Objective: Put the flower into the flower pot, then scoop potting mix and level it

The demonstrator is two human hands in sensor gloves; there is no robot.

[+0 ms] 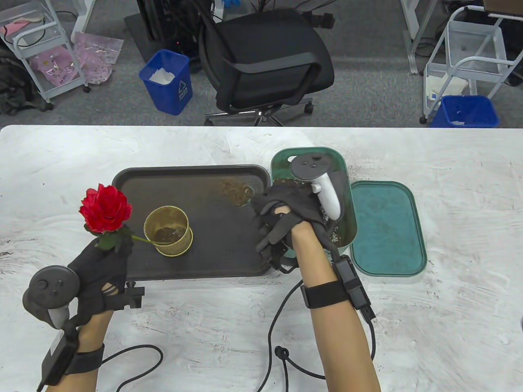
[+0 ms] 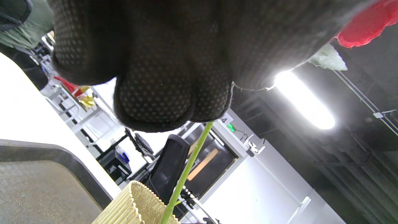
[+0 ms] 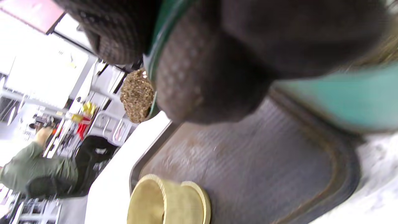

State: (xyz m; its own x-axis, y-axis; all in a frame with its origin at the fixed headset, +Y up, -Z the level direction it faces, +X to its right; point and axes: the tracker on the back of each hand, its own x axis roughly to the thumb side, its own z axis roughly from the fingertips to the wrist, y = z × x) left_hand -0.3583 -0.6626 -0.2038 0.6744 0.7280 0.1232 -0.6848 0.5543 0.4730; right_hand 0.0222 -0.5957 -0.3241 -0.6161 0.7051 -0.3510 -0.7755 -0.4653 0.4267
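While the left hand point(image 1: 100, 265) pinches the flower point(image 1: 106, 209) low on its green stem point(image 2: 186, 169), the red bloom stands above the fingers point(image 2: 155, 93) and the stem's lower end slants down into the gold flower pot point(image 1: 168, 230) on the dark tray point(image 1: 196, 253). The flower looks light and top-heavy, with a thin stem that probably bends easily, so the hold belongs on the stem, never the soft petals. The right hand point(image 1: 286, 212) curls its fingers round a scoop point(image 3: 136, 96) heaped with potting mix, held over the tray beside the green box point(image 1: 347, 171) on the bench point(image 1: 449, 306). The loose, crumbly mix would likely spill if the scoop tilts. The ribbed pot seems light enough to tip if nudged.
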